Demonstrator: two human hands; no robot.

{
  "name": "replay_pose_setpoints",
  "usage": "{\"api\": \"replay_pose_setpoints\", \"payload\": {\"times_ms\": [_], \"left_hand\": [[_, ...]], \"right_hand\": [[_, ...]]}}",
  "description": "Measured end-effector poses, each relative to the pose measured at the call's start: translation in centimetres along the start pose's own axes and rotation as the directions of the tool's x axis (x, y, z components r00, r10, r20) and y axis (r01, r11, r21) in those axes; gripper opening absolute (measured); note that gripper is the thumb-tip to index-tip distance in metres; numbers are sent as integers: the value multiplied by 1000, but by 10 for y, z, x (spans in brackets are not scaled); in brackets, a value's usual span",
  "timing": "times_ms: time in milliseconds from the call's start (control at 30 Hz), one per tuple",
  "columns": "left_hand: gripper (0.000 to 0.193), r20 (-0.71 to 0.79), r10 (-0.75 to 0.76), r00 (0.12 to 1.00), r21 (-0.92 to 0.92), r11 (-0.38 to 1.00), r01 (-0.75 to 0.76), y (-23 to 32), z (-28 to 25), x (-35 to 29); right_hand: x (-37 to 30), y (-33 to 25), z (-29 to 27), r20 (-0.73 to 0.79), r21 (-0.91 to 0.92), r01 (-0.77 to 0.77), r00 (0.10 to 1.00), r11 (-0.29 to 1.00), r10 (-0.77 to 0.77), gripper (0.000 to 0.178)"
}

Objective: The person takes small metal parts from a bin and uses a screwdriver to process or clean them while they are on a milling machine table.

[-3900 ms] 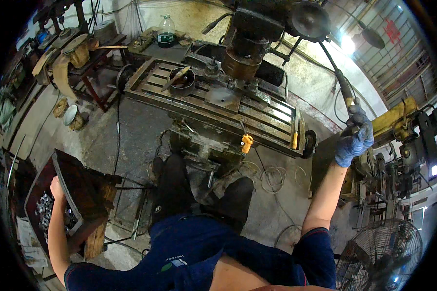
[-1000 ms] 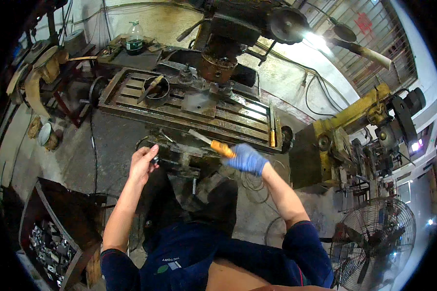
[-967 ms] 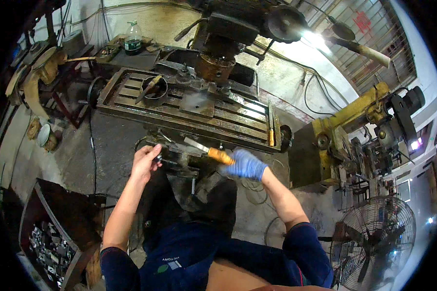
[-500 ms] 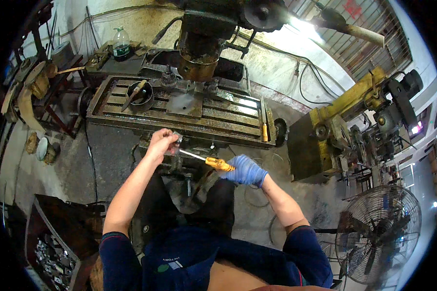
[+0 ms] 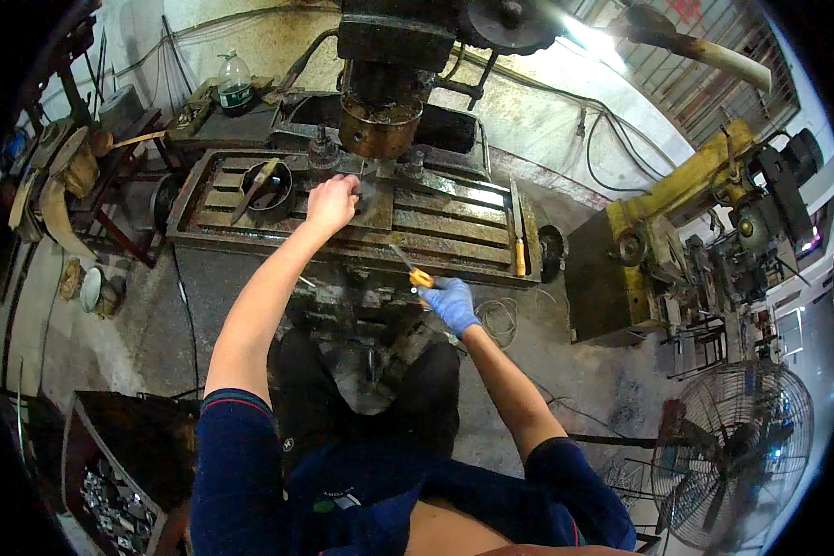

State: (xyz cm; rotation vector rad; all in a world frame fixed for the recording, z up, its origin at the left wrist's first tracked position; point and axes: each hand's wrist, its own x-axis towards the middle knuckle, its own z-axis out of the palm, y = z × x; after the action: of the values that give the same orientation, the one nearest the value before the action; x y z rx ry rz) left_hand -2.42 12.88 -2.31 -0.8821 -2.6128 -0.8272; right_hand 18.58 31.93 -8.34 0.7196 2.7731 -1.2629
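Extends bare left hand (image 5: pixel 332 203) above the slotted table (image 5: pixel 454 245), with fingertips too hidden to tell any hold; clasps yellow-handled tool (image 5: pixel 421 278) in gloved right hand (image 5: pixel 453 305) near the table's front edge, seemingly leaving its grey end free.

A large wire-caged fan (image 5: pixel 732 454) with dark blades stands at the lower right. Above it is a yellow and dark machine (image 5: pixel 612 269), a dark motor (image 5: pixel 800 153) at its upper end. A barred window (image 5: pixel 713 88) fills the upper right, and dark cables (image 5: pixel 612 116) run along the stained wall (image 5: pixel 528 120). At the back left, a clear plastic bottle (image 5: pixel 234 88) stands on a dark tabletop (image 5: pixel 221 128). A pale bucket (image 5: pixel 91 289) sits on the floor (image 5: pixel 153 320) at the left.
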Motion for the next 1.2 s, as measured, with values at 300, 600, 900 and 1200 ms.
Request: {"api": "replay_pose_setpoints", "payload": {"times_ms": [300,600,900,1200], "left_hand": [[17,-22,50,999,36,998,-49,-1,21,16],[29,-84,-196,977,141,968,207,17,28,31],[43,-5,-271,963,24,962,271,-9,24,39],[39,62,-269,961,-15,963,270,3,24,49]], "right_hand": [[-55,53,-53,-200,83,128,974,988,-109,31],[-86,57,-132,-405,152,142,912,978,-69,26],[-45,-181,-342,-730,-55,923,223,380,-646,39],[-82,-225,-357,-673,438,898,362,47,-645,37]]}}
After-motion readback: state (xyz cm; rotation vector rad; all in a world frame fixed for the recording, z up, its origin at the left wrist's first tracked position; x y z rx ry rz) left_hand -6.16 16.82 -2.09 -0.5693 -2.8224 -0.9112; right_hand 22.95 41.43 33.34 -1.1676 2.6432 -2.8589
